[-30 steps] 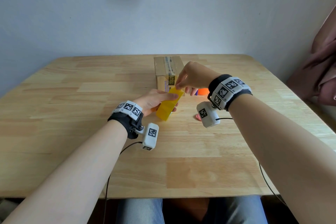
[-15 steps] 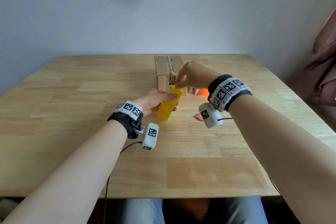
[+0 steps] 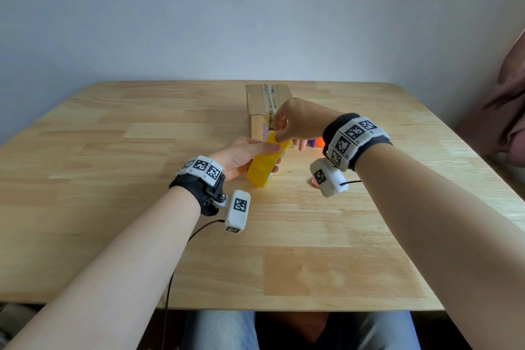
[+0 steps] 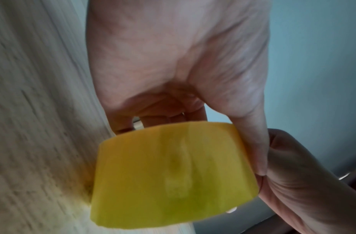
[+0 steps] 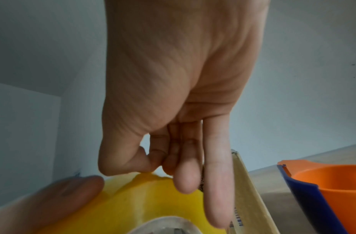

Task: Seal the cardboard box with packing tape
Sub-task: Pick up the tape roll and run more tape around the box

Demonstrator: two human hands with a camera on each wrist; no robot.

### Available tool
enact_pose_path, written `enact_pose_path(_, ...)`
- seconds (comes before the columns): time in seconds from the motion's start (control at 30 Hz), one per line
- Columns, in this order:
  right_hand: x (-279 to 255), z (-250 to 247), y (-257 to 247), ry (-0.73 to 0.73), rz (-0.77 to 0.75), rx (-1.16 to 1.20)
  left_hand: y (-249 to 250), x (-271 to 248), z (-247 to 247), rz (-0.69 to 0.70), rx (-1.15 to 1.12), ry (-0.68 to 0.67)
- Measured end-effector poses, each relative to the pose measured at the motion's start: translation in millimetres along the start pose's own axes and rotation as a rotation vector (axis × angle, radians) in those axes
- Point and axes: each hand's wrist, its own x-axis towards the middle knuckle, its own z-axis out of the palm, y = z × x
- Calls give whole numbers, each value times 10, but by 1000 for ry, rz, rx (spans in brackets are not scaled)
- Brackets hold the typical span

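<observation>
Fig.: We grip the yellow packing tape roll [image 3: 265, 166] in the left hand [image 3: 241, 155], just above the tabletop [image 3: 113, 207]. Right hand [image 3: 298, 122] w/ thumb & forefinger pinching the tape's free end at the roll's top. Cardboard box [image 3: 262, 105] sits just behind, closed. Risk: the pinch slips, so the end resticks or tears narrow.

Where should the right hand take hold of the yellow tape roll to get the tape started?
Pinch at the top edge of the tape roll, coming from above. The left hand holds the roll upright on edge, leaving the upper curve exposed, and the right hand already has thumb and forefinger there, probably the loose end.
</observation>
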Motion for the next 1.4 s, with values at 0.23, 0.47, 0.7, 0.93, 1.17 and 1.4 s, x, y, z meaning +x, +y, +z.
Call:
enact_pose_path(0.23, -38, 0, 124, 99, -26, 247, -18, -24, -27, -21, -50, 51)
enact_pose_path(0.47, -58, 7, 103, 84, 28, 216, -20, -48, -9, -19, -60, 56)
enact_pose_path(0.7, -46, 24, 57, 34, 16, 56, -25, -56, 29, 0, -33, 78)
enact_pose_path(0.93, -111, -34, 126, 5, 83, 145, -16, -1, 94, 13, -16, 119)
enact_pose_path(1.17, -165, 10, 185, 54, 107, 260, -28, 14, 101, 20, 7, 123)
enact_pose_path(1.4, -149, 12, 98, -29, 163, 49, -30, -11, 120, 33, 24, 120)
